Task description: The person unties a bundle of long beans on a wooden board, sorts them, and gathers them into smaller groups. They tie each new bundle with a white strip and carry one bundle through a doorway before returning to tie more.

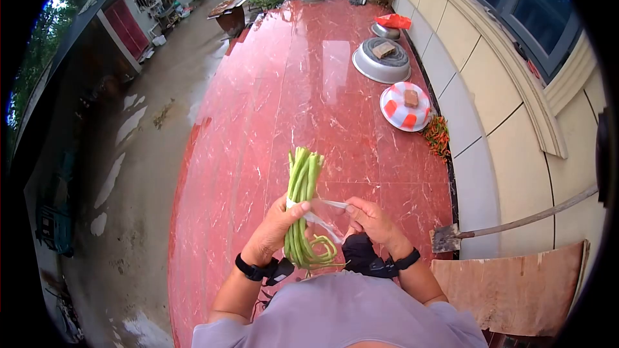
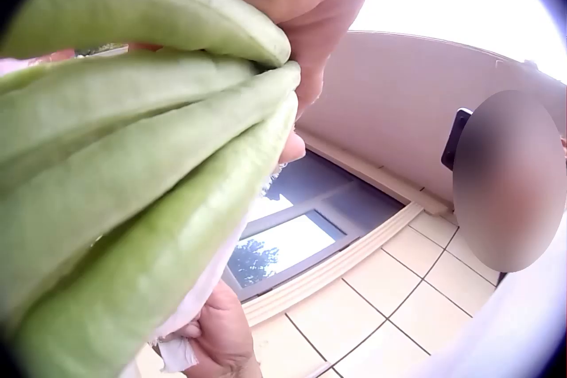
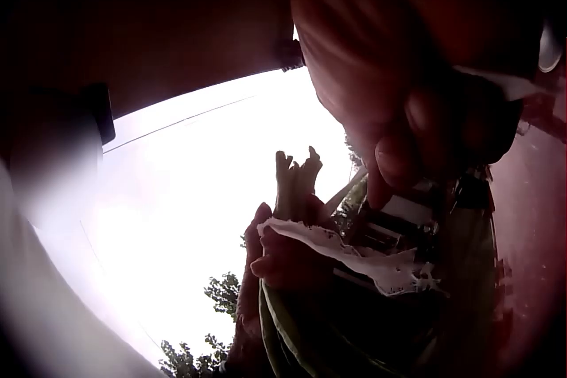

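A bunch of long green beans (image 1: 304, 177), folded over at its lower end, stands upright in front of the person's chest. The left hand (image 1: 277, 224) grips it around the middle, thumb across the front. A white plastic strip (image 1: 332, 204) wraps the bunch under that thumb and stretches to the right. Its end is pinched by the right hand (image 1: 376, 220), a short way right of the beans. Another loose piece of the strip hangs below, between the hands. Close up in the left wrist view, bean pods (image 2: 133, 139) hide much of the left hand. The right wrist view shows the strip (image 3: 354, 257) torn-edged.
Red tiled floor (image 1: 335, 135) lies beneath the hands. Along the wall at right are covered basins (image 1: 382, 67), one under a red-and-white cover (image 1: 401, 119), and a pile of red peppers (image 1: 437, 136). A shovel (image 1: 445, 238) and a wooden board (image 1: 509, 287) stand near the right arm.
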Available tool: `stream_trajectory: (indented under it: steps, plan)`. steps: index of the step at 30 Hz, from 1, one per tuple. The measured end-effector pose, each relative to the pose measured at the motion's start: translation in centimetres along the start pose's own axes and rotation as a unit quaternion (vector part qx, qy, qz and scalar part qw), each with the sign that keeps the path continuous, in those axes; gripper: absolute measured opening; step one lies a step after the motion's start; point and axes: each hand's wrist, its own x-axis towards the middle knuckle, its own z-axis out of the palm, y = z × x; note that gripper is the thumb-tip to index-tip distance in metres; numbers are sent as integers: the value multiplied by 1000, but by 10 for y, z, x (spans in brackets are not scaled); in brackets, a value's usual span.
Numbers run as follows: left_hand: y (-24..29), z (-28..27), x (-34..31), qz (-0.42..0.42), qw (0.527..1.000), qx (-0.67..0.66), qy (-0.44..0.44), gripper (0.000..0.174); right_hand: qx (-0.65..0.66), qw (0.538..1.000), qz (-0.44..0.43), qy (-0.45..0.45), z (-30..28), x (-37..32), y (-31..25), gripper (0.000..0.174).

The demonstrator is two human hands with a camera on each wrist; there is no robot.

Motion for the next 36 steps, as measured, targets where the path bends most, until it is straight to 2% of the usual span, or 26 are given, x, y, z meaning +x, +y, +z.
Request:
stream_trajectory:
  steps: [3, 4, 8, 11, 14, 17, 21, 22, 25, 29, 30, 36]
  plan:
    - [23, 15, 72, 2, 1000, -22, 5, 49, -21, 997, -60, 31, -60, 48, -28, 26]
    - [32, 21, 95, 0, 1000, -15, 14, 50, -12, 999, -33, 34, -83, 66, -31, 26]
    - [66, 41, 180, 21, 998, -67, -2, 48, 52, 997, -52, 12, -163, 140, -62, 26]
    - [88, 42, 243, 43, 991, -115, 60, 45, 50, 998, -34, 30, -191, 188, -101, 25]
    - [110, 28, 307, 41, 987, -118, 105, 38, 19, 993, -120, 5, -213, 246, -139, 23]
    - [136, 15, 375, 53, 988, -75, 125, 33, 115, 988, -87, 50, -238, 319, -159, 22]
    - [177, -24, 478, 79, 990, -62, 101, 26, 187, 959, -214, -3, -270, 424, -179, 27]
    - [191, -32, 503, 79, 990, -70, 96, 26, 240, 960, -139, -40, -276, 445, -190, 31]
    - [235, -55, 570, 78, 991, -79, 68, 28, 219, 954, -200, -43, -292, 503, -230, 32]
    - [289, -76, 653, 51, 996, -55, 45, 33, 214, 951, -220, -22, -332, 585, -242, 23]
    - [298, -83, 676, 49, 997, -46, 40, 36, 201, 954, -222, -18, -344, 603, -247, 13]
    - [351, -117, 810, 55, 998, -24, 18, 35, 36, 971, -225, 70, -414, 726, -270, 20]
